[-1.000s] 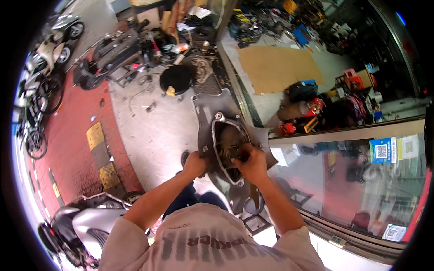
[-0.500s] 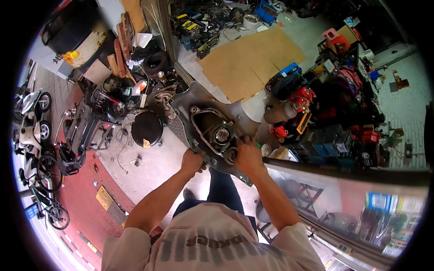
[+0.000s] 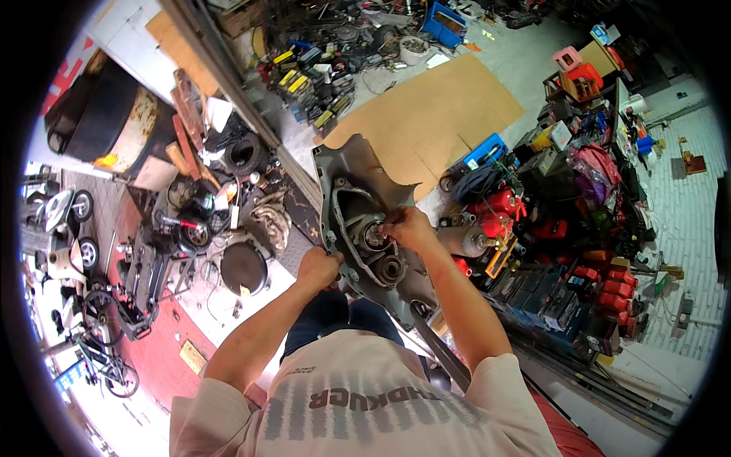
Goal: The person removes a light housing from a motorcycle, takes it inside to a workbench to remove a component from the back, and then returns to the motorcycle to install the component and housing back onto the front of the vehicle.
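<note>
A grey, curved panel (image 3: pixel 358 158) hangs in front of my body, with an oval metal frame (image 3: pixel 346 232) in it holding round metal fittings. My left hand (image 3: pixel 320 266) is closed on the panel's left edge. My right hand (image 3: pixel 409 228), fingers bent, grips at the upper round metal fitting (image 3: pixel 375 236), whose right part it covers. A second ringed fitting (image 3: pixel 391 268) sits just below, uncovered by my hands.
Cardboard (image 3: pixel 419 99) lies on the floor ahead beside piled parts. Red extinguishers (image 3: pixel 499 206) and boxes crowd the right. A rusty drum (image 3: pixel 122 122), tyres (image 3: pixel 244 156) and a black round object (image 3: pixel 242 270) are at the left, with two-wheelers (image 3: pixel 72 221) beyond. A metal door track (image 3: pixel 251 107) runs past.
My view has swung toward the shop interior. The panel has turned more upright, and my right hand has moved up from beside the lower fitting onto the upper one.
</note>
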Available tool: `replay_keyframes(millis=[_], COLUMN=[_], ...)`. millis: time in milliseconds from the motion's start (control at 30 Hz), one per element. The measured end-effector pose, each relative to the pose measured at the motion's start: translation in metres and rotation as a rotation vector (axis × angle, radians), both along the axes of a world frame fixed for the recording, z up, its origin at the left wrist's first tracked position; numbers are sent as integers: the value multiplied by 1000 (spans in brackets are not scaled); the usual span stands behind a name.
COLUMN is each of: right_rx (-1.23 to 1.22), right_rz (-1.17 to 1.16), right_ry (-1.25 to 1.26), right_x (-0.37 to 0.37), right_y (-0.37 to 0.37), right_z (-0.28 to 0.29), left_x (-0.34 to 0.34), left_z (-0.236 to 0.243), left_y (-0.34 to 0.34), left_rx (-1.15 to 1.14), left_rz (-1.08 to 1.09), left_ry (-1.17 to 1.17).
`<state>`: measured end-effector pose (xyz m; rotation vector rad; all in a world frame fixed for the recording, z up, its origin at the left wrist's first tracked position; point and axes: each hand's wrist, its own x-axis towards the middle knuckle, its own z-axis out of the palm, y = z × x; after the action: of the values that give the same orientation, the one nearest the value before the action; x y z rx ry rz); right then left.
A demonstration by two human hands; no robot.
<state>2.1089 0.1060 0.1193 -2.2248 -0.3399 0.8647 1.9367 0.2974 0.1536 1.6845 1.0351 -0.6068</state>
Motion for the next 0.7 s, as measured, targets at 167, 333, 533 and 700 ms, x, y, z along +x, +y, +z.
replay_keyframes(millis=[167, 333, 533, 700], right_rx=[-150, -109, -107, -68], right_rz=[217, 88, -120, -243], right_ry=[-115, -214, -182, -150], right_x=[105, 169, 210, 225], right_y=[5, 7, 16, 5], right_z=[21, 24, 7, -16], left_x=[109, 231, 326, 378], left_z=[-9, 1, -9, -10], left_y=[33, 67, 84, 77], left_rx=[144, 210, 217, 201], left_rz=[-309, -628, -948, -1141], left_ry=[-65, -121, -128, -138])
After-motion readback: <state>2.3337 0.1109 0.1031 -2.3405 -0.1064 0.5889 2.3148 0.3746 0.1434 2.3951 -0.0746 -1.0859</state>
